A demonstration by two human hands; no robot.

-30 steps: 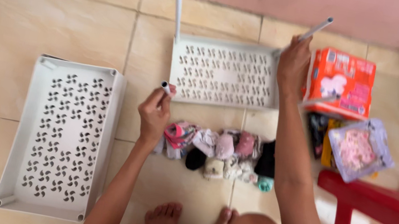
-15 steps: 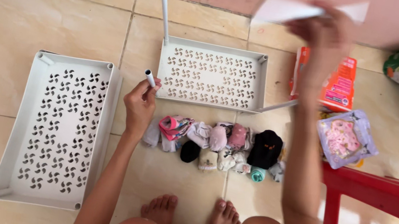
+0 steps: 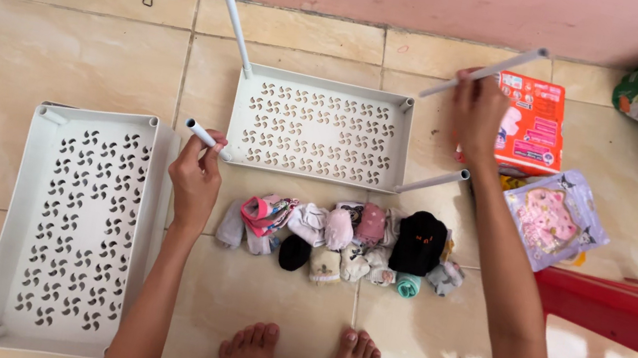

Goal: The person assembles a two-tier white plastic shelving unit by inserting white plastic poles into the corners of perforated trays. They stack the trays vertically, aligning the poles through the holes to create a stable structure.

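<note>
You stand over a white plastic tray point(image 3: 319, 128) lying on the floor between your hands. Your left hand point(image 3: 195, 176) is closed around the pole point(image 3: 202, 135) at its near left corner; your right hand point(image 3: 478, 111) grips the pole point(image 3: 486, 73) at the far right corner. The poles look light, stiff and smooth, so hold them low, near the sockets. Half a second ago your right hand was raised with a blurred white thing; now it is down on that pole.
</note>
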